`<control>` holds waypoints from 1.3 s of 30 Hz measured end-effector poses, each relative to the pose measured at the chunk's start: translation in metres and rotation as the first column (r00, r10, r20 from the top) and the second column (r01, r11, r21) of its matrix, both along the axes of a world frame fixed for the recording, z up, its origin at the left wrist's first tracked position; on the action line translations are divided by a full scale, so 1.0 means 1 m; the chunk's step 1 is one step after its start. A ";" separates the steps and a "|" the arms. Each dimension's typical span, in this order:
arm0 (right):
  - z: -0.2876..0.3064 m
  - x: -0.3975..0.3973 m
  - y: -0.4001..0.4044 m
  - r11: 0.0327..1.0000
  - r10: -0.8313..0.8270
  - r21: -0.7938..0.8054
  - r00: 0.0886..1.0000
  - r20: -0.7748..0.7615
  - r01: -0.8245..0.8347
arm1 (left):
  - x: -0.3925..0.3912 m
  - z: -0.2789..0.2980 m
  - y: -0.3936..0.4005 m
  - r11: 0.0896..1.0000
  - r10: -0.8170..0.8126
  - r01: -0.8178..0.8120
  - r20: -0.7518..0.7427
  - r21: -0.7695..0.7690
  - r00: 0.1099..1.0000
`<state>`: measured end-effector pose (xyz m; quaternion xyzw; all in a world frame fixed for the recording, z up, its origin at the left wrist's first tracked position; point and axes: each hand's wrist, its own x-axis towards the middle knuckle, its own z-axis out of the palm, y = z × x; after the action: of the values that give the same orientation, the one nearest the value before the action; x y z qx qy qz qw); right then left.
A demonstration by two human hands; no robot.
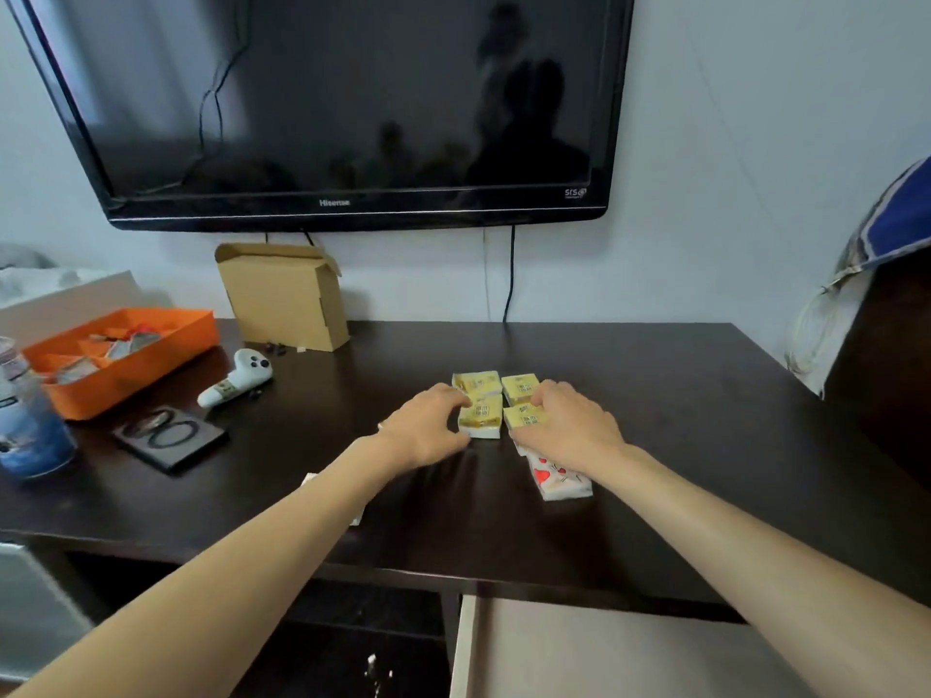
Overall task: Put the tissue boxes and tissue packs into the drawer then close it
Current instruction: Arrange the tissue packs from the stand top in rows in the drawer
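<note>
Several yellow tissue packs lie in a cluster on the dark table [655, 395]. My left hand [428, 428] curls around the near left yellow pack [483, 420]. My right hand [569, 425] rests on the near right yellow pack [529, 419], fingers over it. Two more yellow packs [476, 382] [519, 386] sit just behind. A white pack with red hearts [556, 478] lies under my right wrist. Another white pack [355, 518] is mostly hidden beneath my left forearm. The drawer [579, 647] stands open below the table's front edge, light inside.
An orange tray [166, 345] with small items, a white controller [239, 377], a dark flat box with rings [169, 435], a blue-labelled bottle [25, 425] and a cardboard box [284, 294] stand at the left. A television [342, 103] hangs on the wall.
</note>
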<state>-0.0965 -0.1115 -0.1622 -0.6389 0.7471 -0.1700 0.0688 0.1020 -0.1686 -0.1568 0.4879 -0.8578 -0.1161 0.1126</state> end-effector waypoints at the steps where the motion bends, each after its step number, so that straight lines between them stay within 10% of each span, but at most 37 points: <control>1: -0.002 0.001 -0.002 0.999 -0.030 0.012 0.999 -0.028 0.030 | -0.007 0.000 -0.005 1.000 -0.015 0.015 0.020 0.009 1.000; 6: -0.010 0.005 -0.009 0.997 -0.078 0.020 0.996 -0.038 0.079 | -0.028 -0.004 -0.017 0.997 -0.049 0.040 0.158 0.064 0.986; 15: -0.001 -0.023 0.021 0.959 -0.007 -0.233 0.835 0.550 0.162 | -0.015 -0.013 0.024 0.988 -0.146 0.155 0.231 -0.019 0.962; 29: -0.044 -0.052 0.158 0.993 0.034 -0.111 0.994 -0.101 -0.046 | 0.010 -0.018 0.100 0.968 -0.251 0.249 0.048 0.040 0.967; 39: -0.012 -0.057 0.173 0.978 0.209 -0.019 0.974 0.090 -0.208 | 0.014 -0.012 0.147 0.976 -0.205 0.209 -0.058 0.069 0.977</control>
<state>-0.1531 0.0614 -0.1737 -0.7057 0.6711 -0.1947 0.1173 0.1157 -0.0218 -0.1692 0.3967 -0.8959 -0.1715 0.1035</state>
